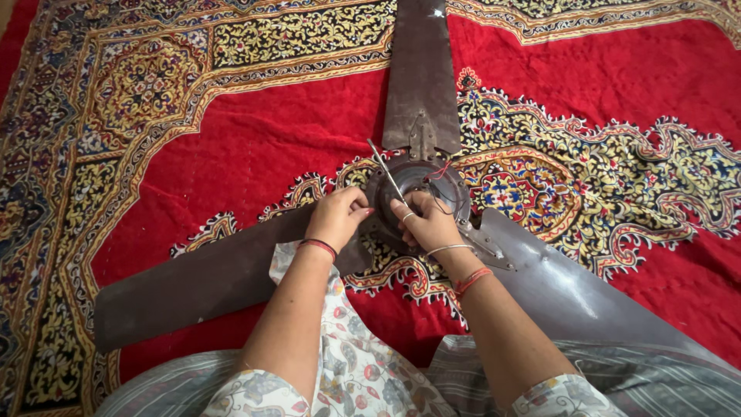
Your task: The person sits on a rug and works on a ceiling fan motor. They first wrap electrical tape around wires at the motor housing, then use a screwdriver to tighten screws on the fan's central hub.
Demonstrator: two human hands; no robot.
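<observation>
A brown ceiling fan lies flat on a red patterned carpet, its round motor hub [448, 181] in the middle. My right hand [424, 220] holds a thin metal tool [384, 168] that slants up and left from the hub's near rim. My left hand [340, 216] is closed with its fingertips pinched at the hub's left edge, next to the tool; whatever it grips is too small to tell. Red wires [440, 171] stick out of the hub's centre.
Three fan blades spread out: one far [421, 69], one to the left [201, 278], one to the right [571, 289]. The red and gold carpet [231, 147] covers the floor. My knees in striped cloth [656, 378] sit at the bottom edge.
</observation>
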